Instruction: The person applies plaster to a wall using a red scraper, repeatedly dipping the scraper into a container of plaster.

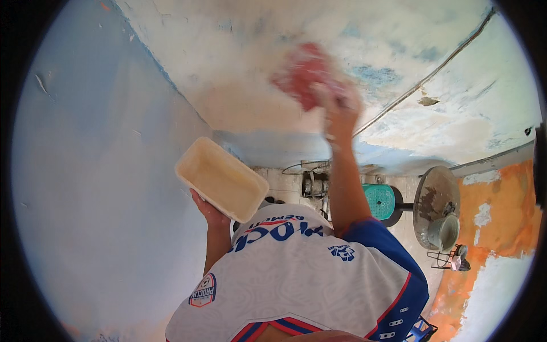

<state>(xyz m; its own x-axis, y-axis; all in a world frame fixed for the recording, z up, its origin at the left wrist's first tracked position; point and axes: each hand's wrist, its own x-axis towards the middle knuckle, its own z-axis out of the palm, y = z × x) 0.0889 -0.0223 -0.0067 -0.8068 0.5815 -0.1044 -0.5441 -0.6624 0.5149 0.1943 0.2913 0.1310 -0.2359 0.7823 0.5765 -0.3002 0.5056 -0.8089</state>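
My left hand (211, 211) grips a cream rectangular tub (200, 190) from below and along its near side. The tub is tilted so that its pale inside shows; whether it holds liquid I cannot make out. Raised far forward, my right hand (340, 108) is closed on a red rag (307, 71) smeared with white. Motion blurs both hand and rag, so its exact shape is unclear. Behind the rag is a patchy white and peach wall (245, 68) with blue traces, which the rag seems to touch. White smears mark my right wrist.
A pale blue wall (102, 159) stands close at my left. A cable (421, 80) runs slantwise over the wall ahead. Below right are a teal stool (380, 200), a round table (430, 196) bearing a metal pot (443, 232), and an orange, patched wall (501, 205).
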